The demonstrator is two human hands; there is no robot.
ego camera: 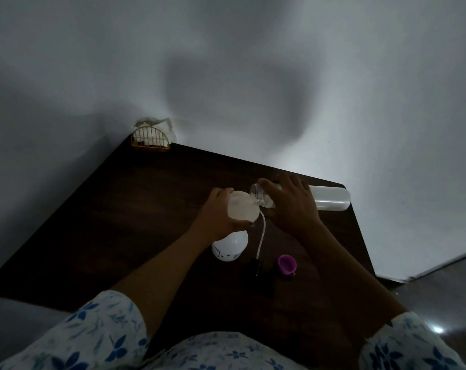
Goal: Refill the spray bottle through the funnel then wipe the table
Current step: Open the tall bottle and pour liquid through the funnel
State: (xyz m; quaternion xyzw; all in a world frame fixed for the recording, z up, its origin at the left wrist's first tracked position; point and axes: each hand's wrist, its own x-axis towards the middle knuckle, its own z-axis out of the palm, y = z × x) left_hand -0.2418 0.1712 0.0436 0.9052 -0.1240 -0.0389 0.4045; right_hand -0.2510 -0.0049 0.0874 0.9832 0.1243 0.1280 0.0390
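From the head camera, the white spray bottle [230, 248] is standing upright near the middle of the dark table [119, 209], with a pale funnel [241, 209] sitting in its neck. The left hand [216, 213] is curling its fingers round the funnel's rim and steadying it. The right hand [293, 206] is gripping a clear bottle [332, 198] tipped on its side from the right, its mouth reaching over the funnel's far right edge. Liquid appears to be running in, though the dim light is making the stream hard to read. The pump head with its thin tube [261, 233] is lying just right of the spray bottle, and a purple cap [287, 263] is sitting further right. A wire napkin holder [151, 141] is standing at the far left corner. The spray bottle is looking like light, thin plastic, top-heavy under the funnel and likely slippery if wetted, so gripping it low round the body would probably be steadiest.
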